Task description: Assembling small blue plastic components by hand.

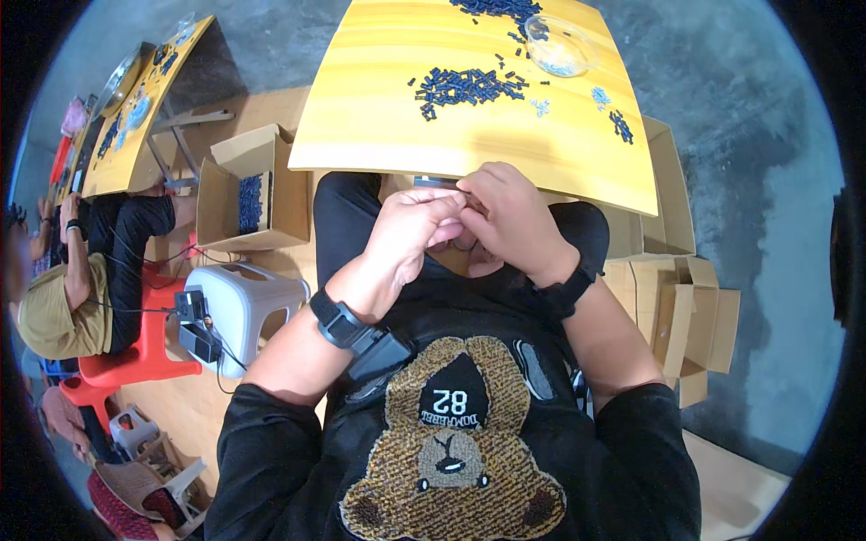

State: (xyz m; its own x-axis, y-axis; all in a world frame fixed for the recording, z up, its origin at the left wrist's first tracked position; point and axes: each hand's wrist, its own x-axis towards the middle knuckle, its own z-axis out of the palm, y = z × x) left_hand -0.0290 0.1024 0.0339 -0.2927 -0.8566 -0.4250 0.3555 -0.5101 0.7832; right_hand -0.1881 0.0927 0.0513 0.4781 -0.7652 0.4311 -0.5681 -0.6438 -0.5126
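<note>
My left hand (410,225) and my right hand (512,216) meet just off the near edge of the yellow wooden table (361,135), above my lap. The fingers of both are closed in a pinch, tips touching. A bit of something small and dark shows between them, mostly hidden by the fingers. Beyond the hands, a heap of small black cylindrical pieces (465,87) lies on the tabletop. Smaller groups of pale bluish bits (540,108) and black pieces (621,127) lie to its right. A clear round dish (561,47) with pale bits in it stands farther back.
Left of the table, an open cardboard box (280,212) holds dark pieces. A grey plastic stool (257,293) carries small black devices with cables. Another person (63,298) sits at a second table on the left. More cardboard boxes (690,316) stand at the right.
</note>
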